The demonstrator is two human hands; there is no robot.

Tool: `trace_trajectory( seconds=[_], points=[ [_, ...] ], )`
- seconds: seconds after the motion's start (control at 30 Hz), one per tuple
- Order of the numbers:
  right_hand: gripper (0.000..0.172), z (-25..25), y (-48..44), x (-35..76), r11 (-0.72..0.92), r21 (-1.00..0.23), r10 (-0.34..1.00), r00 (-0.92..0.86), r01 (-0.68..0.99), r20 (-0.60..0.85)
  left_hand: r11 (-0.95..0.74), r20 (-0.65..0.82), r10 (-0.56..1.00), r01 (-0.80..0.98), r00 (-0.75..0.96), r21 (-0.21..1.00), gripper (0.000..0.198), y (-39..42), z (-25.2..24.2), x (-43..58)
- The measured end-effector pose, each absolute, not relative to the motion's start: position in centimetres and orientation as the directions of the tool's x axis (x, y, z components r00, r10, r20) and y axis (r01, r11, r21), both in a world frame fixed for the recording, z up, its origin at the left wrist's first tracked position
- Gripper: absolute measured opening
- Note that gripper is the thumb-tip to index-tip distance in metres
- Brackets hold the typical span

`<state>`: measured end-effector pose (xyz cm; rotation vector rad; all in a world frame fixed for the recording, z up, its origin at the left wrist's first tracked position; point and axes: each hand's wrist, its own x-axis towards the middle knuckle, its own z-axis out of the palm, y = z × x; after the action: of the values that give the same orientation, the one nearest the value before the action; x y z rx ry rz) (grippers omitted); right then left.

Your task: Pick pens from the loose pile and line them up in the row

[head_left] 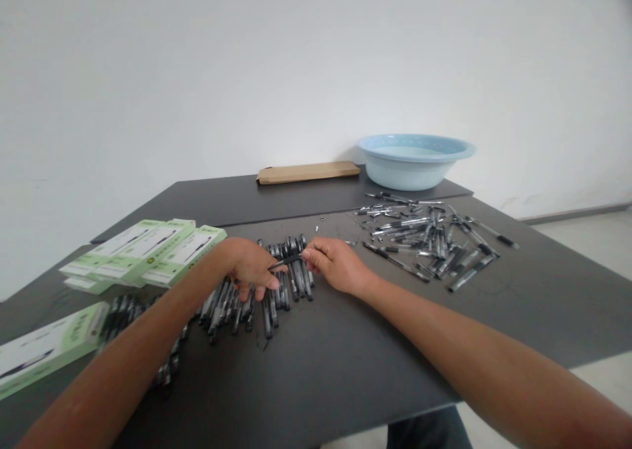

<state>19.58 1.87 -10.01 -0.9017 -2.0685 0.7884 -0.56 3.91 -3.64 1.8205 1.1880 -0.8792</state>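
Note:
A dark-gripped pen spans the gap between my two hands, above a row of capped pens. My left hand is closed around its left part, palm turned down, with the fingertips over the row. At the pen's other end, my right hand pinches it between thumb and forefinger. The row of clear-barrelled pens with black caps lies side by side beneath and left of my hands. More pens lie partly hidden under my left forearm.
Green and white pen boxes lie stacked at the left, and another box sits nearer. Loose pens and parts are heaped at the right. A flat cardboard piece and a blue basin stand at the back by the wall.

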Motion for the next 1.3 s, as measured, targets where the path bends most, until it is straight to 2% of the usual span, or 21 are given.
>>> trace_trajectory(
  seconds=[0.1, 0.23, 0.43, 0.63, 0.83, 1.07, 1.17, 1.3],
  points=[
    [0.032, -10.1, 2.0, 19.6, 0.546, -0.778, 0.792, -0.492, 0.31, 0.36, -0.262, -0.855, 0.404, 0.937, 0.324, 0.232, 0.057, 3.9, -3.7, -0.6],
    [0.015, -10.6, 2.2, 19.6, 0.513, -0.831, 0.797, -0.48, 0.215, 0.367, -0.264, -0.858, 0.4, 0.937, 0.322, 0.229, 0.059, 3.9, -3.7, -0.6],
    [0.004, -10.4, 2.1, 19.7, 0.573, -0.79, 0.762, -0.496, 0.218, 0.417, -0.263, -0.864, 0.399, 0.941, 0.307, 0.213, 0.057, 3.8, -3.5, -0.5],
    [0.012, -9.5, 1.7, 19.9, 0.634, -0.707, 0.738, -0.516, 0.313, 0.434, -0.247, -0.863, 0.41, 0.946, 0.296, 0.208, 0.059, 3.6, -3.2, -0.3],
    [0.02, -9.3, 1.6, 20.0, 0.673, -0.657, 0.709, -0.549, 0.341, 0.442, -0.293, -0.861, 0.405, 0.935, 0.308, 0.197, 0.052, 3.6, -3.1, -0.1],
    [0.038, -9.7, 1.9, 19.6, 0.564, -0.749, 0.782, -0.516, 0.349, 0.349, -0.263, -0.861, 0.413, 0.944, 0.297, 0.2, 0.052, 3.5, -3.2, -0.1],
    [0.036, -10.0, 2.1, 19.4, 0.51, -0.796, 0.807, -0.503, 0.327, 0.31, -0.265, -0.864, 0.41, 0.944, 0.293, 0.195, 0.051, 3.6, -3.2, -0.1],
    [0.03, -9.9, 2.0, 19.2, 0.519, -0.795, 0.813, -0.468, 0.314, 0.346, -0.274, -0.864, 0.404, 0.941, 0.3, 0.198, 0.055, 3.8, -3.5, -0.3]
  ],
)
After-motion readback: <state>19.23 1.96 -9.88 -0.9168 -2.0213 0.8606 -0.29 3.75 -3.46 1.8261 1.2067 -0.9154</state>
